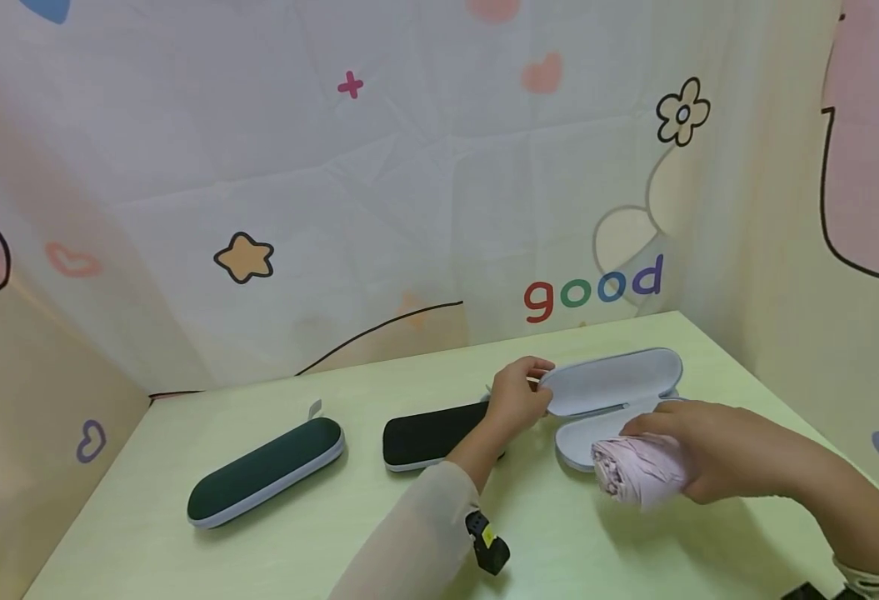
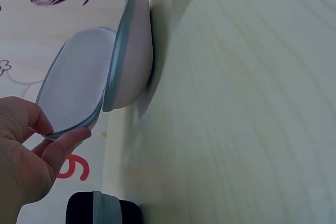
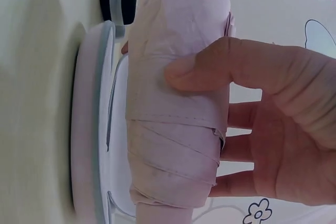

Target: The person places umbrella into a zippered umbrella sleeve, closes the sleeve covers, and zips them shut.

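Observation:
My right hand [image 1: 739,454] grips a rolled-up pale pink folding umbrella [image 3: 176,98], the thumb lying across its wrapped fabric. The umbrella is held just in front of an open pale hard case [image 1: 577,442] and overlaps its lower half in the head view. With thumb and fingers, my left hand [image 2: 31,150] pinches the left end of the case's raised lid [image 2: 79,77]. Both halves have a grey-blue edge, and the lid stands tilted back from the base. Part of the base is hidden behind the umbrella and right hand.
A closed black case [image 1: 432,433] lies left of the open one, partly behind my left forearm. Farther left is a closed dark green case [image 1: 267,471] with a pale lower rim and a small tag. A printed cloth [image 1: 379,208] hangs along the table's back edge.

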`<state>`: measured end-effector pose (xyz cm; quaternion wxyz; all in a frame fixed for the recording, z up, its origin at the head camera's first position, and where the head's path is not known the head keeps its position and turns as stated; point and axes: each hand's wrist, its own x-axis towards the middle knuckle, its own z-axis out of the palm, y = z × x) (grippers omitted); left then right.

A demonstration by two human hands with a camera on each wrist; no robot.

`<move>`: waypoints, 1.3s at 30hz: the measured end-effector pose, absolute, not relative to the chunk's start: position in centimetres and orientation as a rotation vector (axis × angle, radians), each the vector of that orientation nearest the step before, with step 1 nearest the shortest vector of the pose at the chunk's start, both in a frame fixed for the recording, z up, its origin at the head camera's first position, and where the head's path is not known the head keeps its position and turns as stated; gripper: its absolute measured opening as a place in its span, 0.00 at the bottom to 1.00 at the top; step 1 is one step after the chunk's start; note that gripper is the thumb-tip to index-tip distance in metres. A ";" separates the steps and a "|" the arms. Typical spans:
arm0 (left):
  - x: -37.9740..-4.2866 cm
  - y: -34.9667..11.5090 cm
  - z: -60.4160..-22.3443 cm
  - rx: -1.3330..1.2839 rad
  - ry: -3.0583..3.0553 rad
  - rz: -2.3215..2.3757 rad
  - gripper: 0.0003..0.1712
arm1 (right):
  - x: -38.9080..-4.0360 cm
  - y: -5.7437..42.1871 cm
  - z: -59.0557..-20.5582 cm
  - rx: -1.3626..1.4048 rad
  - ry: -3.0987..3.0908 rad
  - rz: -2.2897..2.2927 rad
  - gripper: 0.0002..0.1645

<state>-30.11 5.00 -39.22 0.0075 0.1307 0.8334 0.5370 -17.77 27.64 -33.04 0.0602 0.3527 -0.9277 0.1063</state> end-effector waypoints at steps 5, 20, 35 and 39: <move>-29.6 4.7 -38.8 0.522 2.702 1.634 0.18 | -19.0 27.3 -32.6 1.079 -2.794 0.311 0.44; -28.8 4.7 -38.1 0.670 2.768 1.622 0.17 | -22.8 26.3 -34.0 1.052 -2.872 0.320 0.38; -28.7 4.5 -37.9 0.649 2.755 1.609 0.16 | -24.1 25.9 -35.9 1.000 -2.930 0.338 0.35; -28.6 4.6 -37.8 0.659 2.751 1.600 0.16 | -24.2 25.9 -36.2 0.977 -2.901 0.354 0.32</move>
